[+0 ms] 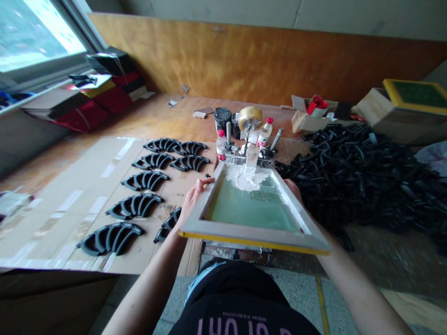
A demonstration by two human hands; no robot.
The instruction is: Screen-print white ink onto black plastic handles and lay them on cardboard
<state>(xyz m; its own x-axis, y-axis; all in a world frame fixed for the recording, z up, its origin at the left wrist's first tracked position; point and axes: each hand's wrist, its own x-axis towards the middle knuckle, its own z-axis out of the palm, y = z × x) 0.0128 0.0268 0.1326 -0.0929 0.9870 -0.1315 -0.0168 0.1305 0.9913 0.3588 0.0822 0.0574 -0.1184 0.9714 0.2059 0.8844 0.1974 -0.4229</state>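
A wooden-framed printing screen [195, 218] with green mesh and a smear of white ink at its far end is tilted up, hinged on a metal clamp [252, 158]. My left hand [191, 199] lies along the frame's left side, fingers stretched toward its far corner. My right hand [294, 189] reaches under the frame's right side; its fingers are hidden behind the frame. Curved black plastic parts [134, 205] lie in two rows on cardboard to the left.
A big heap of black plastic parts [363, 177] fills the table on the right. Behind the clamp stand small bottles [221, 145], a black can [222, 118] and a tape roll [249, 118]. Boxes [401, 109] sit at the back right, stacked sheets [87, 100] by the window.
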